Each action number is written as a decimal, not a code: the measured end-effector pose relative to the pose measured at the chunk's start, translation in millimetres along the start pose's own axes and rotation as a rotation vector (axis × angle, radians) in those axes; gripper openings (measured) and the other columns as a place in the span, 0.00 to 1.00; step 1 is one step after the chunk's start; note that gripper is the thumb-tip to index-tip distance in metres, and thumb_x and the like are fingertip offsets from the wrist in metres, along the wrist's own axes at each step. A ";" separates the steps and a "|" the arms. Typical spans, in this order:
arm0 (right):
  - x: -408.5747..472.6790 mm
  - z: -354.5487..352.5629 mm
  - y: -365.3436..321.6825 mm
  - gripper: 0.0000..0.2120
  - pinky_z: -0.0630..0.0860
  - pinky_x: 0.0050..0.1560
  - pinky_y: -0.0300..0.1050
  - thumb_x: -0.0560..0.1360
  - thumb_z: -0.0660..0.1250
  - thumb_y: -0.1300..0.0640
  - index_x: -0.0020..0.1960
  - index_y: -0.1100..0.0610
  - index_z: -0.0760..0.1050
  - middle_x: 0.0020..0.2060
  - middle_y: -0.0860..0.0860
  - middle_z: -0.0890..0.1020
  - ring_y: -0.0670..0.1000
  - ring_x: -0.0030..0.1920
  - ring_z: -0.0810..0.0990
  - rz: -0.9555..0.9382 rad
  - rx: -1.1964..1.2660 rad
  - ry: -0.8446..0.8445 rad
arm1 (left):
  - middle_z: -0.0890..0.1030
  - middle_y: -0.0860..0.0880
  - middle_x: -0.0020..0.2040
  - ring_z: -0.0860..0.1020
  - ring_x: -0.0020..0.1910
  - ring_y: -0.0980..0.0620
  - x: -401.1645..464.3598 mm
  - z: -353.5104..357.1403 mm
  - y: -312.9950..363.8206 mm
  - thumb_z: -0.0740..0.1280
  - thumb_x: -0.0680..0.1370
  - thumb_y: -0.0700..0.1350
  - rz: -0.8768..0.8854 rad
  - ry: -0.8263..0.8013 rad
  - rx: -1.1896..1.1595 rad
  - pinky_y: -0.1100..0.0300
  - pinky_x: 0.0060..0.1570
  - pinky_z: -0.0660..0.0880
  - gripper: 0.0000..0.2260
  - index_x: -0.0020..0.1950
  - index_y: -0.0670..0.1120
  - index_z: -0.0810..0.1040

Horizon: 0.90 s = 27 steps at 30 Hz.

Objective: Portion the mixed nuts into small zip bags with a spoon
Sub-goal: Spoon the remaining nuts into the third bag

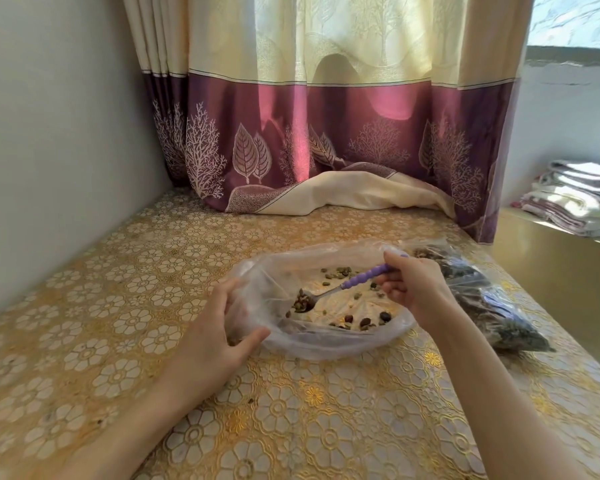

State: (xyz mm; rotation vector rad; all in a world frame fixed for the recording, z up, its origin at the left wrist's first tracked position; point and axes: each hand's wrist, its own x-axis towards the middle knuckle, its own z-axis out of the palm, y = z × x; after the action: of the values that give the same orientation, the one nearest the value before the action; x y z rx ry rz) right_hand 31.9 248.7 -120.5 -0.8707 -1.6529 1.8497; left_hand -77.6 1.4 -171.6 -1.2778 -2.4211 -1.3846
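On the desk (291, 410) we see the large clear bag (326, 344), our left hand (222, 327) gripping its rim. Inside, our right hand (413, 289) grips the purple-handled spoon (343, 287), its bowl heaped with mixed nuts (300, 303).

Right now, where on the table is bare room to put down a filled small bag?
Bare cloth lies left of the left hand toward the wall, and behind the open bag up to the curtain. Crowded: the right side, where dark filled bags lie beside the right hand.

Towel stack (582, 197) cut off by rt edge.
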 end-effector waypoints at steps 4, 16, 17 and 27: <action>-1.0 -5.4 -6.4 0.16 0.67 0.21 0.32 0.79 0.63 0.57 0.35 0.63 0.77 0.24 0.52 0.77 0.43 0.21 0.72 -0.054 0.090 0.038 | 0.64 0.68 0.57 0.69 0.52 0.67 0.1 1.6 -2.4 0.71 0.67 0.57 -0.012 0.023 0.040 0.76 0.43 0.66 0.32 0.66 0.61 0.58; -30.0 25.6 -27.0 0.16 0.67 0.23 0.35 0.79 0.63 0.55 0.36 0.63 0.78 0.26 0.53 0.78 0.46 0.24 0.72 -0.322 0.095 -0.006 | 0.68 0.59 0.61 0.72 0.59 0.56 1.0 3.1 -7.2 0.71 0.67 0.58 -0.081 -0.013 0.031 0.58 0.58 0.71 0.34 0.68 0.57 0.59; -33.3 30.5 -26.8 0.16 0.67 0.23 0.35 0.79 0.64 0.56 0.36 0.63 0.78 0.25 0.52 0.78 0.46 0.24 0.73 -0.351 0.072 -0.029 | 0.69 0.58 0.62 0.73 0.60 0.55 1.1 2.7 -7.2 0.71 0.66 0.59 -0.095 -0.021 0.013 0.56 0.59 0.72 0.34 0.68 0.57 0.59; -50.4 43.6 -30.6 0.10 0.71 0.24 0.37 0.78 0.62 0.63 0.42 0.68 0.75 0.27 0.48 0.81 0.47 0.25 0.75 -0.702 -0.071 -0.225 | 0.72 0.61 0.57 0.75 0.51 0.64 1.2 2.1 -2.2 0.69 0.59 0.65 -0.145 -0.028 -0.060 0.69 0.52 0.71 0.39 0.66 0.58 0.57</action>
State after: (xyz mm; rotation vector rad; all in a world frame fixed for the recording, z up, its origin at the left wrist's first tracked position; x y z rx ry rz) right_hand 31.6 186.7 -81.4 -0.0609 -1.8490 1.4259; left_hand -79.3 3.1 -173.8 -1.1616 -2.5560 -1.4953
